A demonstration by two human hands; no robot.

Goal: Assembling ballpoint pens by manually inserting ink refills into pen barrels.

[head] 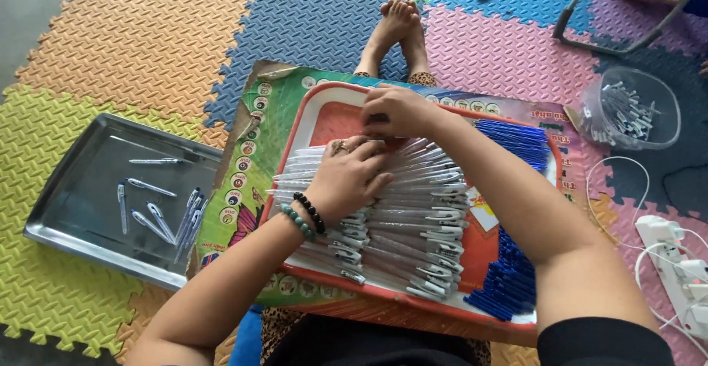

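Both forearms reach up from the lower edge to the red tray at centre. Left hand lies flat, fingers released, on the clear pen barrels. Right hand pinches 1 barrel end. These look light, stiff, slippery; grip mid-barrel.

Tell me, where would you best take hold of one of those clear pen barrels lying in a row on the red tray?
Probably at a clear pen barrel's clipped end near the tray's close rim, coming from above. The barrels lie flat, side by side and touching, so only the tops and ends are free. The left hand already presses down on the row.
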